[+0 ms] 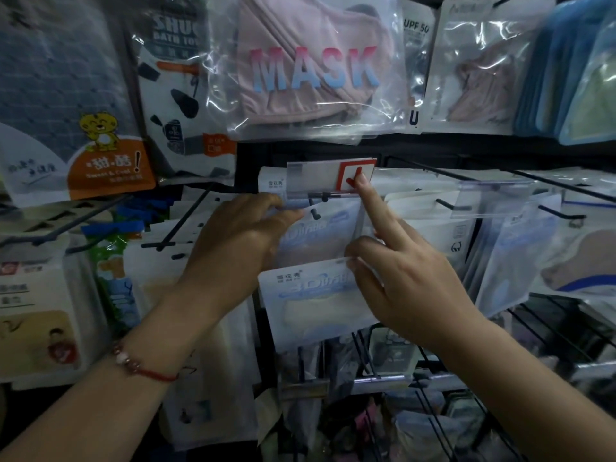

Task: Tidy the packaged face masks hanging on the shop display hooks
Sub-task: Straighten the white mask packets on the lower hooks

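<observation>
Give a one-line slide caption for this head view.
Left hand grips hanging mask packet at its hook; right hand pinches a lower packet.

Dim, bluish cast; glare on clear mask bag (pixel 306 66), edges warped w/ blur, lower rack murky

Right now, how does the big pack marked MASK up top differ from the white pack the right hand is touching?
The MASK pack is clear plastic, showing a folded pink mask; the white pack is mostly opaque with pale blue print. The MASK pack hangs on the upper row and looks bigger; the white pack sits lower, below the hook. No hand touches the MASK pack; the right hand pinches the white pack's top edge. Both are flat packs.
</observation>
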Tool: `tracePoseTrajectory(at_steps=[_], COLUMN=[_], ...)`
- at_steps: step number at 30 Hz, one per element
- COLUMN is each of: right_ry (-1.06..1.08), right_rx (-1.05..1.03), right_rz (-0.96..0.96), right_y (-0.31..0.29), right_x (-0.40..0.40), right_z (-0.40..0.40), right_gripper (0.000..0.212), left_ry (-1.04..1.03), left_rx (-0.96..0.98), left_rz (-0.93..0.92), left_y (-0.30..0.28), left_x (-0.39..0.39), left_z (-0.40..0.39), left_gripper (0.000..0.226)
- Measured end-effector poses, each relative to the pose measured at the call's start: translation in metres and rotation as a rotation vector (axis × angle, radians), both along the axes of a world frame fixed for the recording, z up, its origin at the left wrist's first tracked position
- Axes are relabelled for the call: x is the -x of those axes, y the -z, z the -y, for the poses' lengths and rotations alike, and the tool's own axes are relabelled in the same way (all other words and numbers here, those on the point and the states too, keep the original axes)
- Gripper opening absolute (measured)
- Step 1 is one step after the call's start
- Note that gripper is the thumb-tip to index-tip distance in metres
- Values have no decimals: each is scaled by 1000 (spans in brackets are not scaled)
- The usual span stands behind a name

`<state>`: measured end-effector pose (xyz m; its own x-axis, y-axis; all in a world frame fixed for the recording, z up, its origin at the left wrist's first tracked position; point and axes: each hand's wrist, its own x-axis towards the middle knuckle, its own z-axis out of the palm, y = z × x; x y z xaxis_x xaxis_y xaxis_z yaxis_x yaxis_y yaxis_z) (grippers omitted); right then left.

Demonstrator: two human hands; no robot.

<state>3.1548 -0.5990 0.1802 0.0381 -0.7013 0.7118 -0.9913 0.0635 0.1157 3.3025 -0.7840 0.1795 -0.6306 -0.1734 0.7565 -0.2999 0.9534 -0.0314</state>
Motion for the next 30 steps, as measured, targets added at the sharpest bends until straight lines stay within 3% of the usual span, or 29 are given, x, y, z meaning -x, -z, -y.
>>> tracePoseTrajectory(at_steps=[5,11,30], right_ry=[6,-21,-43], right_rx=[26,95,136], right_rz=[0,36,102], right_y=[1,2,5], right_x=[0,-7,-5], right_z=[2,12,11], right_gripper=[10,17,25], left_ry=[55,112,163], left_rx=[110,155,-12], left_rz=[-181,18,-259], left_y=[-7,11,3], left_x=[-33,-14,2], left_z=[-25,-38,-17], left_gripper=[38,31,27])
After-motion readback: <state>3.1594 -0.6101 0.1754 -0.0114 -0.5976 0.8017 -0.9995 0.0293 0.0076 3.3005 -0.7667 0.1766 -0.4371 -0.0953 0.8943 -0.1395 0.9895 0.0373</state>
